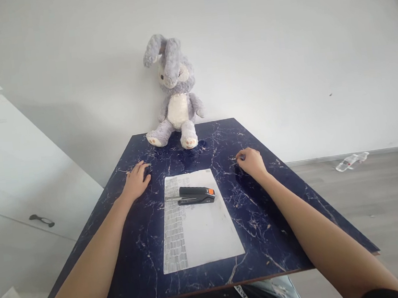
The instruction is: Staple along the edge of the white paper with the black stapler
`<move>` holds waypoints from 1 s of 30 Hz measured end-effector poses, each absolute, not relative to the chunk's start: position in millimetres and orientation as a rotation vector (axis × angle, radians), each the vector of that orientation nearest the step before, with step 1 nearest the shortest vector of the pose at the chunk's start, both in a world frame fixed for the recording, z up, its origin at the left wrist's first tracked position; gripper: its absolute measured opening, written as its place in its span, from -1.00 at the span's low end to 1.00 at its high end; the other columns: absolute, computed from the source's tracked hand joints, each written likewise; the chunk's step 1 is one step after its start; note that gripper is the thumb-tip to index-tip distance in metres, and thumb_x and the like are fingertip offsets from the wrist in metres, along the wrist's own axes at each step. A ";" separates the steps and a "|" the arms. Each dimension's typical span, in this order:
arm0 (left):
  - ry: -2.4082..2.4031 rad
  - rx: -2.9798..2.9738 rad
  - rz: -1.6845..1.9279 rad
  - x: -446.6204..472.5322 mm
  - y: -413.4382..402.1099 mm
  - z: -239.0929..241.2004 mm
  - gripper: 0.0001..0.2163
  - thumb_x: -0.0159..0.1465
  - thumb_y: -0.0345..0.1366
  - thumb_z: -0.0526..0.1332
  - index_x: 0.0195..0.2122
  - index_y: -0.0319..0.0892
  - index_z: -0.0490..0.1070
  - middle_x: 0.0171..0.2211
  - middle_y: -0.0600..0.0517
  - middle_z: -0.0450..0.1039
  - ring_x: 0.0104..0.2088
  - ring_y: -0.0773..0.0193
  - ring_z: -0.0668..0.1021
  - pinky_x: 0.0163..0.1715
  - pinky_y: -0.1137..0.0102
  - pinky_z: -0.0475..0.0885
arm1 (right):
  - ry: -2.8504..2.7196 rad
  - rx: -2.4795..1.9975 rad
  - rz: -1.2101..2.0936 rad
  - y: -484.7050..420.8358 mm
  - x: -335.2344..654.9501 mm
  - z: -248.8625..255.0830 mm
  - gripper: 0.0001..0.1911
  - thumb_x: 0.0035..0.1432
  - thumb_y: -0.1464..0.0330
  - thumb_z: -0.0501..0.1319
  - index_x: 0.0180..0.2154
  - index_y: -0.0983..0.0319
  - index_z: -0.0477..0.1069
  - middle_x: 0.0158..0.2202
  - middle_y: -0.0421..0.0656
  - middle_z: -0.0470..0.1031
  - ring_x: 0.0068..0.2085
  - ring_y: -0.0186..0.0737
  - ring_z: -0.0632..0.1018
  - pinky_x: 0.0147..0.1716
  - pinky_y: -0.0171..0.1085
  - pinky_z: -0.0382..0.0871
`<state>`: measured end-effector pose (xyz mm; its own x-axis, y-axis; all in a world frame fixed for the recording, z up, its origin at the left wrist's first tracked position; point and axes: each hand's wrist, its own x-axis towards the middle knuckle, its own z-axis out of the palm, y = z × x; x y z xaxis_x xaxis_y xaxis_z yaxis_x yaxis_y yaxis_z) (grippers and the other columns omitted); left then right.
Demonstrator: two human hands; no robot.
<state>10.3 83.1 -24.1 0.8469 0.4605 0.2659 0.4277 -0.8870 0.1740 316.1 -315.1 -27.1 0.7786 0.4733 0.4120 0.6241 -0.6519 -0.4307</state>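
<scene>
A black stapler (196, 194) with an orange patch at its right end lies on a white paper sheet (212, 229). Grey printed blocks run down the sheet's left side. My left hand (137, 179) rests on the dark blue tabletop to the upper left of the paper, its fingers apart; a small dark patch shows between thumb and fingers. Right of the paper, my right hand (252, 162) is down on the table with its fingers curled in. A dark gap shows inside the curl, and I see no object in it. Neither hand touches the stapler or the sheet.
A grey plush rabbit (178, 108) sits at the table's far edge against the wall. The blue marble-patterned table (264, 208) has its front edge at my lap. On the left stands a white cabinet (12, 167). A clear plastic item (352, 161) lies on the floor at right.
</scene>
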 end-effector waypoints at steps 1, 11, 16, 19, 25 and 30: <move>0.683 2.916 0.419 11.2 82.8 -25.2 -0.51 0.46 -0.16 -0.01 0.39 -0.12 0.19 0.45 -0.19 0.11 0.45 -0.17 0.15 0.34 -0.17 0.10 | -0.839 -2.399 -0.347 -312.8 313.8 -27.2 -0.75 0.09 0.44 0.20 -0.28 0.22 0.66 -0.20 -0.04 0.61 -0.19 -0.07 0.57 -0.02 -0.18 0.38; 0.664 2.923 0.511 12.1 83.2 -25.4 -0.52 0.44 -0.25 -0.02 0.34 -0.20 0.35 0.22 -0.25 0.42 0.23 -0.18 0.44 0.24 -0.09 0.27 | -0.966 -2.357 -0.319 -305.9 306.4 -29.1 -0.74 0.06 0.49 0.19 -0.30 0.24 0.66 -0.25 -0.08 0.63 -0.25 -0.14 0.58 -0.11 -0.25 0.40; 0.618 2.878 0.594 12.8 85.2 -21.4 -0.63 0.37 -0.39 0.02 -0.06 -0.14 0.64 -0.04 -0.14 0.55 -0.01 0.03 0.58 0.12 0.18 0.42 | -0.987 -2.352 -0.320 -306.3 305.4 -28.0 -0.75 0.07 0.50 0.19 -0.31 0.24 0.66 -0.26 -0.08 0.62 -0.25 -0.14 0.58 -0.10 -0.25 0.39; 0.609 2.834 0.672 12.5 82.6 -16.0 -0.75 0.33 -0.36 0.13 -0.15 -0.13 0.63 -0.04 -0.13 0.55 0.01 -0.01 0.57 0.15 0.15 0.40 | -1.014 -2.336 -0.322 -305.2 301.5 -25.8 -0.75 0.07 0.51 0.19 -0.31 0.24 0.65 -0.26 -0.09 0.61 -0.24 -0.14 0.57 -0.09 -0.25 0.39; 0.509 2.701 0.742 13.8 49.9 -5.7 -0.84 0.38 -0.32 0.12 -0.19 -0.11 0.51 -0.18 -0.08 0.64 -0.11 0.03 0.65 0.02 0.19 0.47 | -1.086 -2.286 -0.317 -301.8 293.1 -23.5 -0.77 0.08 0.52 0.20 -0.32 0.22 0.63 -0.26 -0.11 0.61 -0.23 -0.14 0.58 -0.06 -0.23 0.39; 0.265 2.128 0.716 15.4 -0.1 6.4 -0.86 0.41 -0.19 0.18 -0.19 -0.14 0.40 -0.23 -0.05 0.66 -0.26 0.18 0.66 -0.16 0.31 0.49 | -1.090 -2.259 -0.293 -299.9 291.5 -27.0 -0.77 0.06 0.52 0.21 -0.33 0.21 0.63 -0.27 -0.13 0.62 -0.26 -0.16 0.59 -0.09 -0.24 0.40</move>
